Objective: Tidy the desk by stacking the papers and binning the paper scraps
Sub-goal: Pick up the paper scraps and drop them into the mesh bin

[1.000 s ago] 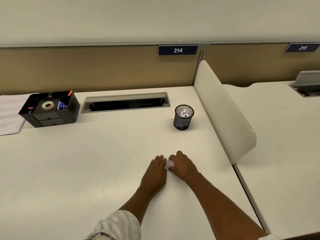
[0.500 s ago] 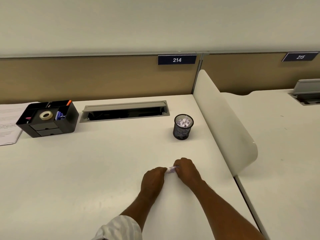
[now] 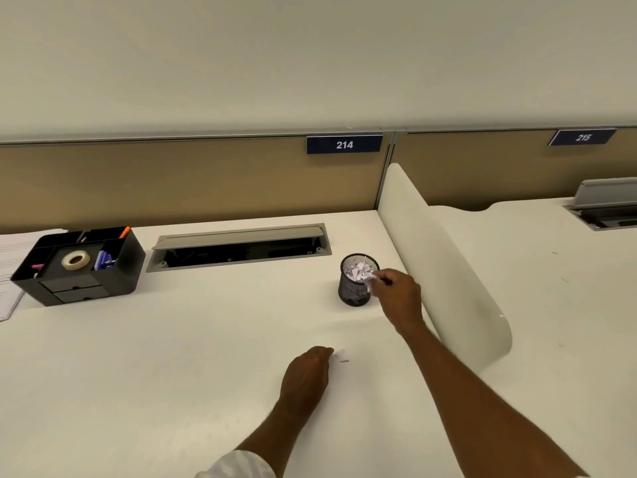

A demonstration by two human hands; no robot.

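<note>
A small black mesh bin [image 3: 351, 291] stands on the white desk [image 3: 193, 339] and holds several crumpled white scraps. My right hand [image 3: 400, 294] is at the bin's right rim, fingers pinched on a crumpled paper scrap [image 3: 370, 279] just over the rim. My left hand [image 3: 306, 374] rests low on the desk in the middle, fingertips closed on a small white paper scrap [image 3: 341, 355] that sticks out to its right. White printed papers [image 3: 8, 270] lie at the far left edge, partly behind the organiser.
A black desk organiser [image 3: 79, 267] with a tape roll and pens sits at the left. A grey cable tray [image 3: 241, 246] is set into the desk behind. A white curved divider [image 3: 444, 257] borders the desk on the right.
My hands were together at mid-desk on a piece of paper. Now the right hand has gone forward to the bin with a scrap, and the left stays with a small piece.
</note>
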